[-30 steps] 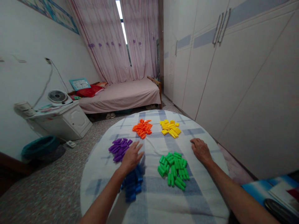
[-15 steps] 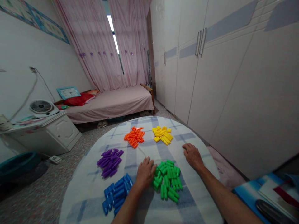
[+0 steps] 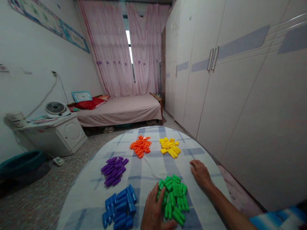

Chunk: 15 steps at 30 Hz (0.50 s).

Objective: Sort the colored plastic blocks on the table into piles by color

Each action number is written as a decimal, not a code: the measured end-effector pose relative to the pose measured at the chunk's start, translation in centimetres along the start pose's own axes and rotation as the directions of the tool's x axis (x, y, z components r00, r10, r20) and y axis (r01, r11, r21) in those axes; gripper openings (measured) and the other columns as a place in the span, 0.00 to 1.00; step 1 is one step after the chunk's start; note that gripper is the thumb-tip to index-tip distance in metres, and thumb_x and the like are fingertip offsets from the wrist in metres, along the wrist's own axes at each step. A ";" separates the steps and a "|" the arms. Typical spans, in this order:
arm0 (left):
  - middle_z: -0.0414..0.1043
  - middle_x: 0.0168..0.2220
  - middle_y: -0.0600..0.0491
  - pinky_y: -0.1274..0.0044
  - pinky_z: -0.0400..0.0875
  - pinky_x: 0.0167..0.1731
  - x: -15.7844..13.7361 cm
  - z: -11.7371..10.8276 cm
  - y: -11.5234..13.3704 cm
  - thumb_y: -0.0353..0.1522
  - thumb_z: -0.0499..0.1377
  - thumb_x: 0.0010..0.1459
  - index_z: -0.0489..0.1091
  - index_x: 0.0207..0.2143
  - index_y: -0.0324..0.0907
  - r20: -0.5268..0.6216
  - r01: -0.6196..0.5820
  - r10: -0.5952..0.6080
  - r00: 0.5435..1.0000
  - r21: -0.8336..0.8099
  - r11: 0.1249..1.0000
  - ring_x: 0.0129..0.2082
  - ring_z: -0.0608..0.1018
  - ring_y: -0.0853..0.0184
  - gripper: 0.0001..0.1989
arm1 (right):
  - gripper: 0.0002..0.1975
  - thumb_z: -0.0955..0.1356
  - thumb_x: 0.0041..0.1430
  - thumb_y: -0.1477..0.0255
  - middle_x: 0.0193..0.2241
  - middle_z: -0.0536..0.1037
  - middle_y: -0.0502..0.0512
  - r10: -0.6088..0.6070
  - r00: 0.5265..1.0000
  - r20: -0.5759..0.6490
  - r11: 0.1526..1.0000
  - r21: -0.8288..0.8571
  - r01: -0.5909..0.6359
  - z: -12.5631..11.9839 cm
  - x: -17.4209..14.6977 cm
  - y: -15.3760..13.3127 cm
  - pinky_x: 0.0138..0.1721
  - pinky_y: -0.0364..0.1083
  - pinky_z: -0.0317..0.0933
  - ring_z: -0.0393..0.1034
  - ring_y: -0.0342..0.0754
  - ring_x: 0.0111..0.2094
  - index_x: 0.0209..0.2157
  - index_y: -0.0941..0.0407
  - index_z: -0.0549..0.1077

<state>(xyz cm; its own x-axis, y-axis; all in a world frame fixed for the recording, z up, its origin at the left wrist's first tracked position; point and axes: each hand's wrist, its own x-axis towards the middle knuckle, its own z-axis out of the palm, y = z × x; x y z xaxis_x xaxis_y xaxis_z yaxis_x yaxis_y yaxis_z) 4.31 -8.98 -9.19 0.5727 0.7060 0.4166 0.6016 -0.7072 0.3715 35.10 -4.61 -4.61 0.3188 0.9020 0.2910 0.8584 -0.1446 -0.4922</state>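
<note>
My left hand [image 3: 154,209] lies at the left edge of a pile of green plastic pieces [image 3: 176,195], fingers stretched out and thumb apart, touching or just over the nearest pieces. To the right of that pile, my right hand [image 3: 200,172] rests on the tablecloth with its fingers loosely extended and nothing in them. Left of my left hand is a heap of blue pieces [image 3: 121,204]. Purple pieces [image 3: 114,171] lie beyond the blue ones. Farther back are an orange pile [image 3: 140,146] and a yellow pile [image 3: 170,147].
The round table [image 3: 141,171] wears a white and blue checked cloth. A white wardrobe [image 3: 235,95] stands along the right side. Beyond the table is a bed [image 3: 122,110]; at left, a low cabinet [image 3: 64,135] carries a fan [image 3: 55,108], with a teal basin [image 3: 22,163] on the floor.
My left hand has come nearer to me, along the left side of the green pile. The camera view has tilted up and turned left, and the right hand stays about where it was.
</note>
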 end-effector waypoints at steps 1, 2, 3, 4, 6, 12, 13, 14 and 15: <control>0.46 0.65 0.38 0.58 0.62 0.55 0.0 0.3 -0.4 0.48 0.63 0.43 0.43 0.65 0.45 -0.018 -0.004 0.004 1.000 0.002 1.000 0.61 0.58 0.47 0.52 | 0.17 0.60 0.56 0.69 0.47 0.72 0.62 0.005 0.998 0.058 0.995 0.096 -0.010 -0.2 -0.3 -0.4 0.52 0.53 0.56 0.65 0.54 0.49 0.45 0.57 0.72; 0.47 0.64 0.38 0.59 0.63 0.54 0.0 0.7 -0.8 0.49 0.63 0.43 0.42 0.65 0.45 -0.030 -0.014 0.014 0.999 0.003 1.000 0.61 0.59 0.47 0.52 | 0.20 0.60 0.56 0.66 0.49 0.71 0.62 -0.005 0.993 0.120 0.981 0.191 -0.019 -0.3 -0.8 -0.8 0.53 0.53 0.56 0.65 0.54 0.51 0.48 0.56 0.70; 0.48 0.64 0.37 0.59 0.64 0.53 -0.1 1.0 -1.2 0.50 0.63 0.43 0.41 0.65 0.45 -0.038 -0.023 0.023 0.999 0.002 1.000 0.61 0.60 0.47 0.53 | 0.23 0.61 0.56 0.63 0.52 0.69 0.62 -0.041 0.980 0.193 0.953 0.303 -0.020 -0.4 -1.4 -1.4 0.53 0.53 0.57 0.65 0.54 0.52 0.52 0.55 0.68; 0.49 0.64 0.37 0.60 0.65 0.53 -0.1 1.3 -1.5 0.50 0.63 0.43 0.40 0.65 0.45 -0.044 -0.031 0.031 0.999 0.001 1.000 0.60 0.61 0.47 0.53 | 0.26 0.61 0.56 0.60 0.54 0.68 0.61 -0.076 0.970 0.232 0.938 0.346 -0.009 -0.4 -2.2 -1.9 0.53 0.52 0.59 0.65 0.53 0.53 0.55 0.54 0.65; 0.50 0.63 0.37 0.61 0.65 0.53 -0.1 2.0 -2.1 0.48 0.63 0.44 0.39 0.66 0.45 -0.055 -0.039 0.039 0.998 0.001 0.999 0.60 0.61 0.48 0.53 | 0.33 0.62 0.55 0.56 0.58 0.63 0.61 -0.150 0.950 0.274 0.907 0.421 0.022 -0.1 -4.3 -2.9 0.56 0.52 0.56 0.60 0.53 0.57 0.59 0.55 0.60; 0.62 0.59 0.45 0.67 0.69 0.50 0.0 4.5 -3.6 0.32 0.58 0.54 0.50 0.63 0.52 -0.114 0.006 0.000 0.993 0.055 0.998 0.56 0.68 0.54 0.35 | 0.45 0.69 0.44 0.49 0.61 0.58 0.63 -0.431 0.880 0.201 0.828 0.476 0.297 3.7 -8.2 -2.3 0.59 0.58 0.50 0.53 0.60 0.61 0.61 0.54 0.59; 0.64 0.57 0.46 0.68 0.70 0.49 0.1 4.9 -3.7 0.31 0.57 0.55 0.53 0.62 0.54 -0.132 0.020 -0.011 0.991 0.062 0.998 0.55 0.69 0.55 0.33 | 0.44 0.70 0.42 0.49 0.60 0.60 0.63 -0.471 0.864 0.178 0.821 0.448 0.355 4.6 -8.0 -1.7 0.59 0.59 0.50 0.53 0.61 0.61 0.60 0.54 0.61; 0.66 0.56 0.47 0.68 0.70 0.49 0.2 5.4 -3.7 0.29 0.57 0.55 0.56 0.60 0.54 -0.160 0.043 -0.031 0.987 0.069 0.997 0.54 0.70 0.55 0.31 | 0.41 0.68 0.45 0.49 0.59 0.62 0.62 -0.498 0.851 0.169 0.818 0.418 0.396 5.5 -7.7 -1.1 0.58 0.59 0.52 0.54 0.61 0.60 0.58 0.53 0.63; 0.67 0.55 0.47 0.69 0.71 0.49 0.4 5.7 -3.5 0.28 0.56 0.55 0.59 0.59 0.54 -0.197 0.074 -0.058 0.979 0.078 0.994 0.54 0.71 0.56 0.29 | 0.34 0.66 0.50 0.51 0.57 0.64 0.61 -0.508 0.845 0.164 0.822 0.384 0.420 6.4 -7.2 -0.6 0.56 0.58 0.55 0.57 0.60 0.59 0.56 0.52 0.66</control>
<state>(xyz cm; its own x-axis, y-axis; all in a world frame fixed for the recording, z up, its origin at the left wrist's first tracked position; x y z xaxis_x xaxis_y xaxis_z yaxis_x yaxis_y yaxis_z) 5.56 -6.01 -15.10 0.4161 0.7244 0.5497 0.6838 -0.6477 0.3360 29.71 -8.46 -11.65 -0.2330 0.9028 0.3615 0.6858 0.4161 -0.5971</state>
